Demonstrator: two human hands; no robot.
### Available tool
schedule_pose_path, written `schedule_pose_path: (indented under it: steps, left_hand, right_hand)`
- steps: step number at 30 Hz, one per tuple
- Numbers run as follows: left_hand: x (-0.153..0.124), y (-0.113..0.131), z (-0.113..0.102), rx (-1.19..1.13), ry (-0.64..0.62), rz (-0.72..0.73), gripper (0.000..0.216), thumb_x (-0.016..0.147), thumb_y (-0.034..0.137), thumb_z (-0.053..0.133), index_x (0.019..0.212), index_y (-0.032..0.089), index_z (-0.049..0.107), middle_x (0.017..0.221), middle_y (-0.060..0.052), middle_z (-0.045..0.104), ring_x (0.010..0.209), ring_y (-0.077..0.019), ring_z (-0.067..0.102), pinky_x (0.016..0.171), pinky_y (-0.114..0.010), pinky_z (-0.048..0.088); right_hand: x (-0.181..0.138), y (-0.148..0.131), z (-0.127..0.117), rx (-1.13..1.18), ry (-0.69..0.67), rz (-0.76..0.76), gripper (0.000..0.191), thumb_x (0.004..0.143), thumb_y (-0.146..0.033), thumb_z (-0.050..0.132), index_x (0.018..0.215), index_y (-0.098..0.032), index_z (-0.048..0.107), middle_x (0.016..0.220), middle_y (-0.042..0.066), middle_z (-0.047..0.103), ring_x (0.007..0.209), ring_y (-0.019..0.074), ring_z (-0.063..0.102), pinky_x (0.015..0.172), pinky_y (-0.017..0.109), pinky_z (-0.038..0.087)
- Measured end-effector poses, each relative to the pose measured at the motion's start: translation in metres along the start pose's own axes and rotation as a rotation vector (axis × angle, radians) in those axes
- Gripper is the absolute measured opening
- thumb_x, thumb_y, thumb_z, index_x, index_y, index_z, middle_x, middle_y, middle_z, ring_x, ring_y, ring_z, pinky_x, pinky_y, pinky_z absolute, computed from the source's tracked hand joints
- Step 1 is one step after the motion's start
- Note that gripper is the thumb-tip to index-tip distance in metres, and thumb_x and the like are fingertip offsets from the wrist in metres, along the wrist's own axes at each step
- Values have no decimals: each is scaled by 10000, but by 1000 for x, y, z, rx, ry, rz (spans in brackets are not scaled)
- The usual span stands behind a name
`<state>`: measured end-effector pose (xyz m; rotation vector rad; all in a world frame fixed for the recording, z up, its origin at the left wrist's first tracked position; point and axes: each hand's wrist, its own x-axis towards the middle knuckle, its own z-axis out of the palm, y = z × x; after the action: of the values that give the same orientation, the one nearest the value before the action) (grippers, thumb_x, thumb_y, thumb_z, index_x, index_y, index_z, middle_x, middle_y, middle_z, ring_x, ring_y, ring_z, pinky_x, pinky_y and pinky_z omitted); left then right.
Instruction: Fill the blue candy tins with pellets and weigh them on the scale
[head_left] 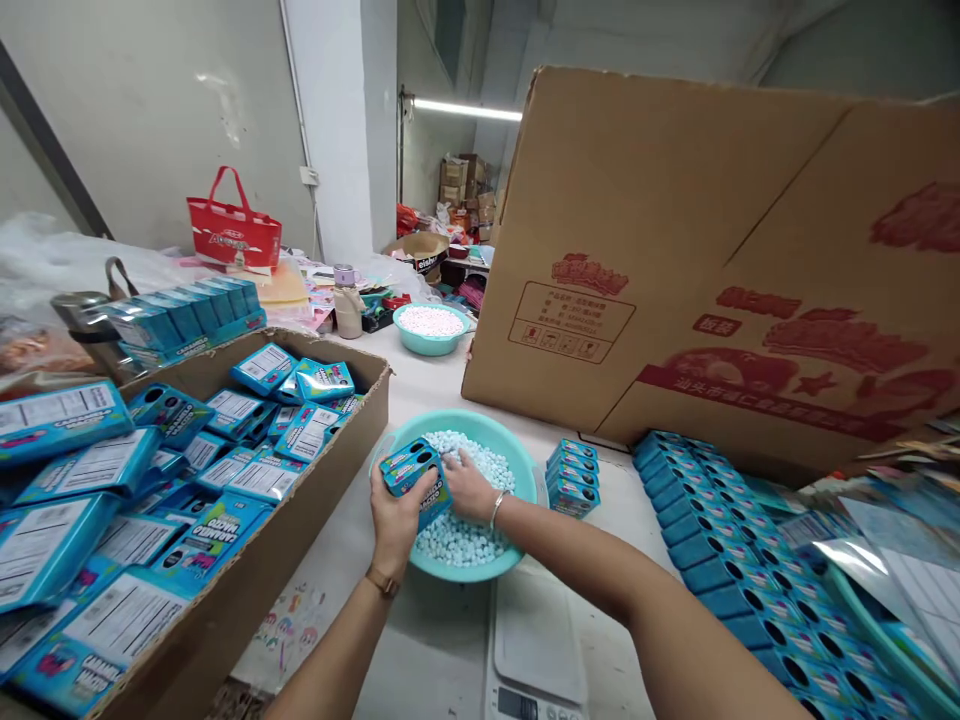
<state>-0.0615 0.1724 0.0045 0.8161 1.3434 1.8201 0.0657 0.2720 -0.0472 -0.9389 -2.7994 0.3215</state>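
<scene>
Smooth white scale point(536, 650) under a round teal plastic bowl point(525, 470) of small pale pellets point(457, 540)
Left hand point(396, 518) clasps a glossy blue carton point(415, 478) over the bowl's left rim; right hand point(469, 488) curls fingers-down among the pellets beside it, whether pinching any I cannot tell. A low cardboard tray point(247, 590) at left and a big cardboard case point(675, 250) behind hem the bare tabletop point(420, 380)

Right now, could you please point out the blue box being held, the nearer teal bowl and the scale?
blue box point(431, 497): head view, printed side, gripped by the left hand point(394, 520).
nearer teal bowl point(480, 422): head view, far rim.
scale point(536, 635): head view, white weighing plate.
</scene>
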Motion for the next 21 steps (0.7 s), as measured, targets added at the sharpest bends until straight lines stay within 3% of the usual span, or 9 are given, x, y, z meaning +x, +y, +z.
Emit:
schedule_pose_path:
  steps: [3, 6, 8, 13, 17, 21]
  left_hand:
    - [6, 3, 3, 329, -152, 89, 630, 711, 425, 761, 1215, 210, 450, 1144, -91, 653, 1013, -222, 663, 866, -316, 526]
    - [21, 7, 6, 855, -307, 192, 634, 737, 423, 710, 1247, 196, 411, 1216, -129, 613, 1132, -256, 600, 937, -355, 476]
    - [32, 9, 9, 1056, -388, 215, 635, 671, 348, 739, 1215, 188, 454, 1257, -155, 583, 1223, -323, 524, 1006, -433, 409]
    - [47, -2, 28, 1352, -618, 189, 530, 485, 140, 745, 987, 152, 577, 1137, -201, 630, 1152, -417, 533, 983, -539, 370]
    - [47, -18, 43, 1487, -706, 211, 554, 497, 151, 731, 1031, 142, 584, 1153, -212, 626, 1151, -415, 537, 972, -545, 383]
    - [47, -27, 45, 1514, -714, 237, 586, 527, 195, 730, 1090, 149, 576, 1174, -200, 626, 1153, -401, 547, 966, -513, 402]
  right_hand:
    - [-18, 21, -19, 135, 93, 140, 234, 868, -187, 573, 1064, -213, 697, 1297, 122, 607, 1342, 300, 394, 1138, 530, 232]
    - [-34, 38, -27, 224, 242, 315, 321, 927, -278, 498, 1206, -225, 647, 1402, 108, 538, 1339, 268, 417, 1126, 475, 292]
    - [-38, 47, -27, 302, 323, 470, 410, 935, -292, 456, 1316, -204, 580, 1410, 123, 528, 1329, 269, 443, 1123, 464, 306]
    - [-25, 59, -16, 481, 390, 742, 559, 904, -335, 484, 1420, -118, 479, 1435, 182, 487, 1326, 301, 453, 1118, 425, 309]
    - [-7, 60, -5, 600, 438, 843, 491, 882, -388, 510, 1289, -134, 614, 1352, 168, 560, 1248, 297, 519, 1097, 398, 322]
    - [4, 58, 5, 730, 498, 892, 466, 831, -464, 547, 1131, -139, 694, 1214, 171, 646, 1161, 315, 574, 1046, 436, 380]
